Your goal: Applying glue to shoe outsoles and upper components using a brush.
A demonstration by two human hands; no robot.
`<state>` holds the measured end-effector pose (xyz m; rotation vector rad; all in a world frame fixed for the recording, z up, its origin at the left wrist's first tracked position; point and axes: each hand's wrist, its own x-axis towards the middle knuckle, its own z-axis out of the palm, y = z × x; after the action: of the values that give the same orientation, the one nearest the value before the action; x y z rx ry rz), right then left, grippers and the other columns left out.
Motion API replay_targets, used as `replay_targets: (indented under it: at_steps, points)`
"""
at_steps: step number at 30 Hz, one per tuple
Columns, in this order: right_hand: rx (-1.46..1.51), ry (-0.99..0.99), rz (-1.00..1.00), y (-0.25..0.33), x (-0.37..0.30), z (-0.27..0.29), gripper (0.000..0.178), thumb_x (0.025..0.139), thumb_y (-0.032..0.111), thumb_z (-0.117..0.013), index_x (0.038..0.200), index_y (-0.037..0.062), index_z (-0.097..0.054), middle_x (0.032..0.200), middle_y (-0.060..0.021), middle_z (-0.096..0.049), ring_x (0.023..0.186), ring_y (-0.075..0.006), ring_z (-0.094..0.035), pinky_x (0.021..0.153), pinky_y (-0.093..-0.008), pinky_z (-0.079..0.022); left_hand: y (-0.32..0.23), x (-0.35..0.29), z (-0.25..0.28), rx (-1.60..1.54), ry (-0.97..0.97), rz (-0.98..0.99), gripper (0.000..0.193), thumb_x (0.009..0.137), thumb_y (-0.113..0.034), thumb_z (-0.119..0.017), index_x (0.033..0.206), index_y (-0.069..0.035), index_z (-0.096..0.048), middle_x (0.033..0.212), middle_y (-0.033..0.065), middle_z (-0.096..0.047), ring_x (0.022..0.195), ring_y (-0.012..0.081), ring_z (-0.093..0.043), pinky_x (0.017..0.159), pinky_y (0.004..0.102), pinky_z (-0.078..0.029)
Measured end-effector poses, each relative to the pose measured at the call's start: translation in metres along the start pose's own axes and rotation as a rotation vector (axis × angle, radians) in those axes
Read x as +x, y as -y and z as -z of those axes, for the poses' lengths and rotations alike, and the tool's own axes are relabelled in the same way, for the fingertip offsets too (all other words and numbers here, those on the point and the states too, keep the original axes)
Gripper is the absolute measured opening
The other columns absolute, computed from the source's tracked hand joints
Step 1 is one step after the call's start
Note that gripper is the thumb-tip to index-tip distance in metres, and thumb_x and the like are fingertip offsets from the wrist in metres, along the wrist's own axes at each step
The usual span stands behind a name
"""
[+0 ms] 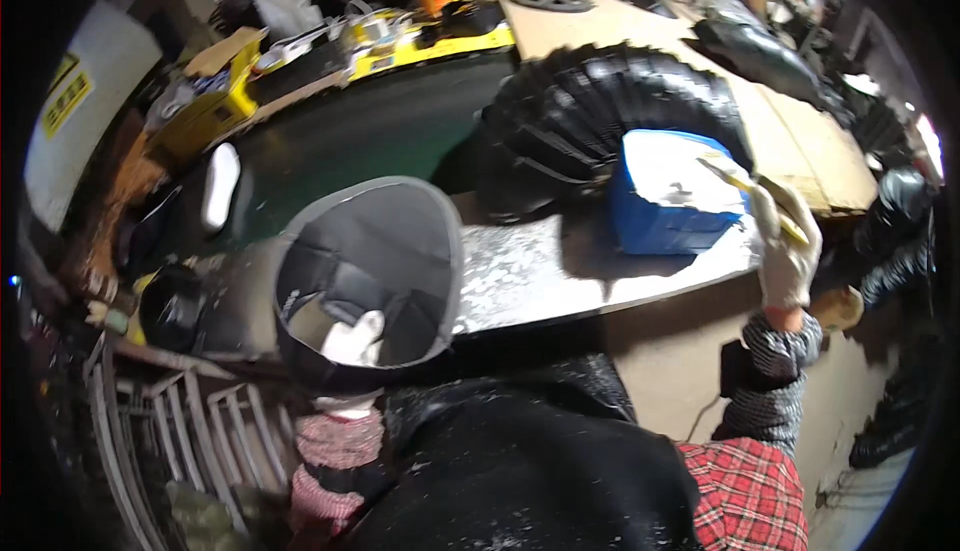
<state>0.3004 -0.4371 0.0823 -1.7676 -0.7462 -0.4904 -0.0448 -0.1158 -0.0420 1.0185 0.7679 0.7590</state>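
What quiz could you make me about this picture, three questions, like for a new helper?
1. True or false: the white, flat, sole-shaped piece lies on the dark green, smooth surface.
2. What does the white-gloved right hand hold?
A) a round red ball
B) a thin, yellow-handled tool
C) a clear glass bottle
3. Fill in: the inside of the blue, box-shaped container looks ___ in colour.

Key: 1. True. 2. B. 3. White.

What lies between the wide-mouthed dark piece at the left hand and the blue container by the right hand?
In the head view, a white-spattered strip of bench, shadowed near the blue container; black ribbed pieces line its far side.
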Motion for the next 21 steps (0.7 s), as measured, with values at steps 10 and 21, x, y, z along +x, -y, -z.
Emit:
replay_targets:
  at_steps: [10, 21]
  points:
    - [0.123, 0.328, 0.27, 0.098, -0.041, -0.127, 0.022, 0.093, 0.006, -0.051, 0.108, -0.0035, -0.065, 0.088, -0.01, -0.067, 0.078, -0.017, -0.063, 0.07, -0.0271, -0.051, 0.004, -0.018, 0.0, 0.478, 0.045, 0.01, 0.028, 0.089, -0.019, -0.067, 0.066, -0.004, -0.063, 0.058, -0.0027, -0.056, 0.051, 0.0089, -0.048, 0.05, 0.0275, -0.039]
    - [0.659, 0.798, -0.195, 0.054, -0.082, -0.205, 0.022, 0.093, 0.006, -0.056, 0.107, -0.0091, -0.063, 0.082, -0.0149, -0.069, 0.07, -0.012, -0.065, 0.067, -0.0253, -0.054, 0.007, -0.005, 0.034, 0.318, 0.081, -0.022, 0.012, 0.092, -0.013, -0.058, 0.091, -0.002, -0.063, 0.084, 0.0065, -0.064, 0.074, 0.0146, -0.059, 0.066, 0.0286, -0.047]
